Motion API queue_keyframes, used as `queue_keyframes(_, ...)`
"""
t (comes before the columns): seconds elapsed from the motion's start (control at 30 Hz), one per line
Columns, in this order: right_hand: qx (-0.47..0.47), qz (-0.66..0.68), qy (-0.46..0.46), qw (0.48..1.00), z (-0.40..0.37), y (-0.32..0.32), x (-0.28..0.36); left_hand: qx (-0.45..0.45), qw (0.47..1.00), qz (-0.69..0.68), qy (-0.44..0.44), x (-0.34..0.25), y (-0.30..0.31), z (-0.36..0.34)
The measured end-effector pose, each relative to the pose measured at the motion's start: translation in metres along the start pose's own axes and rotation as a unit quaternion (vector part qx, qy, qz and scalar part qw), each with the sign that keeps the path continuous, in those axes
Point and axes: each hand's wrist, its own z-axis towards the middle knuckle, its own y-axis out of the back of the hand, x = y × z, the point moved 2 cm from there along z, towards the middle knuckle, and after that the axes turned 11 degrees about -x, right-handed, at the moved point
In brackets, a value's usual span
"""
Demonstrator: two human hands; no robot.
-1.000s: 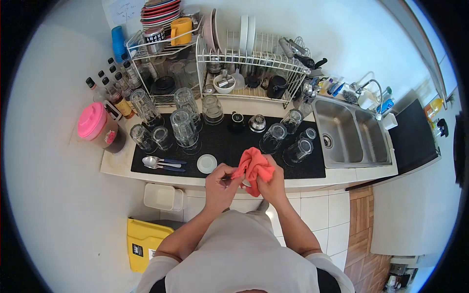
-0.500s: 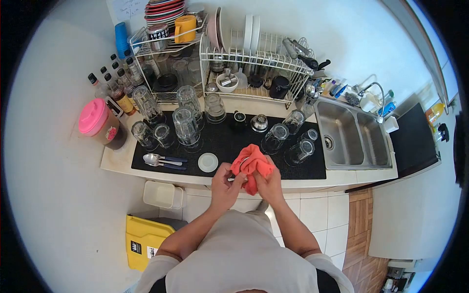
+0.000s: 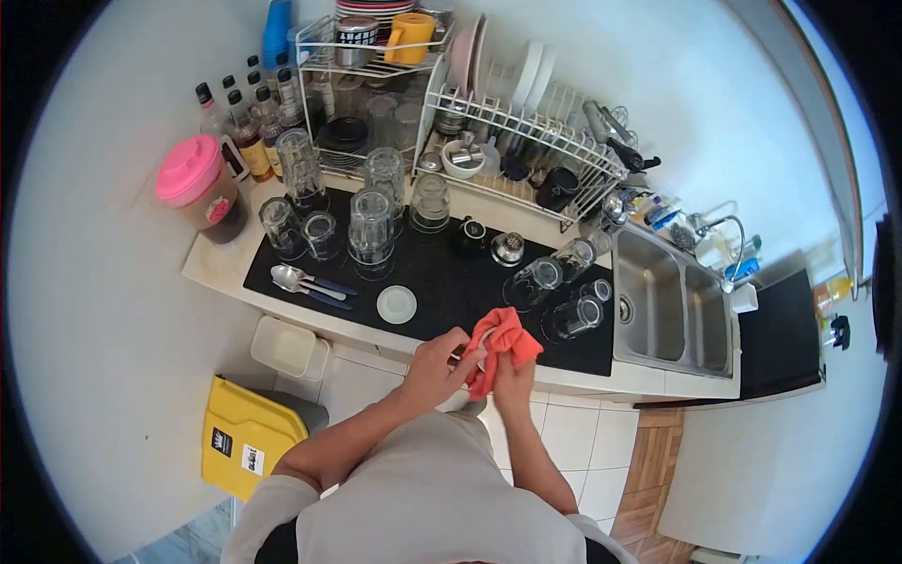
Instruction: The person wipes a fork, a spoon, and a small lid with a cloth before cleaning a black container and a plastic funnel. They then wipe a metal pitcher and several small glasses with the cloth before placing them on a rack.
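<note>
A coral-red cloth (image 3: 507,331) is bunched between my two hands, just in front of the counter edge. My right hand (image 3: 513,383) grips it from below and the right, fingers partly buried in the folds. At its left side, my left hand (image 3: 437,368) is closed with its fingertips at the fabric. A pale curved edge shows in the folds near those fingertips; I cannot tell what it belongs to. Nearest on the black mat (image 3: 427,291) lies a round white lid or small dish (image 3: 396,305). Spoons with blue handles (image 3: 315,287) lie left of it.
Upturned glasses (image 3: 372,226) stand on the mat's left, more glasses (image 3: 575,318) on its right. A metal shaker top (image 3: 507,248) sits between. Behind is a wire dish rack (image 3: 526,122); right, a double sink (image 3: 648,296). A pink-lidded jug (image 3: 202,188) and yellow bin (image 3: 249,432) are left.
The camera view has turned and shifted. My hands and the cloth have come a little lower and to the right in view, with the cloth refolded between them.
</note>
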Motion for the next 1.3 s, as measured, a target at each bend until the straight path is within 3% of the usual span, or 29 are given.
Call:
queue_keyframes(0.07,0.1,-0.109,0.067,0.987,0.017,0.024,-0.017,0.025,0.999,-0.005,0.038,-0.002,0.006,0.0)
queue_keyframes(0.17,0.144,-0.097,0.039,0.984,0.019,0.028,-0.012,0.029,0.981,0.068,-0.177,-0.011,0.016,0.005)
queue_keyframes(0.2,0.173,-0.104,0.027,0.979,0.018,0.026,-0.007,0.064,0.985,0.035,-0.154,-0.007,0.014,0.002)
queue_keyframes(0.23,0.193,-0.124,0.076,0.97,0.016,0.025,-0.01,0.097,0.987,0.001,-0.131,0.001,0.011,0.001)
queue_keyframes(0.27,0.197,-0.119,0.056,0.972,0.013,0.021,-0.01,0.13,0.985,-0.032,-0.109,0.005,0.009,0.001)
queue_keyframes(0.37,0.218,-0.125,-0.033,0.967,0.001,0.011,-0.002,0.115,0.986,-0.011,-0.124,0.003,0.014,0.003)
queue_keyframes(0.47,0.222,-0.094,-0.131,0.962,-0.005,0.007,-0.011,0.07,0.977,0.047,-0.194,0.0,0.022,0.002)
queue_keyframes(0.57,0.243,-0.081,-0.221,0.941,-0.011,0.01,-0.032,0.07,0.981,0.01,-0.183,0.008,0.022,-0.001)
queue_keyframes(0.67,0.267,-0.118,-0.23,0.928,-0.014,0.006,-0.024,0.072,0.986,-0.05,-0.139,0.014,0.023,-0.003)
queue_keyframes(0.77,0.255,-0.106,-0.102,0.956,-0.001,0.016,-0.028,0.039,0.972,-0.231,-0.013,0.037,0.019,-0.01)
queue_keyframes(0.87,0.198,-0.054,-0.196,0.959,0.015,0.041,-0.025,-0.037,0.927,-0.352,0.121,0.049,0.03,-0.001)
queue_keyframes(1.0,0.13,0.016,-0.225,0.965,0.023,0.067,-0.02,-0.06,0.996,-0.007,0.06,0.079,0.051,0.026)
queue_keyframes(1.03,0.12,0.024,-0.224,0.967,0.024,0.069,-0.017,-0.068,0.989,0.132,0.022,0.078,0.054,0.035)
queue_keyframes(1.13,0.121,-0.004,-0.194,0.973,0.026,0.074,-0.016,-0.065,0.954,0.288,-0.052,0.1,0.046,0.05)
queue_keyframes(1.3,0.154,-0.058,-0.13,0.978,0.027,0.085,-0.002,-0.093,0.905,0.413,-0.043,0.128,0.03,0.061)
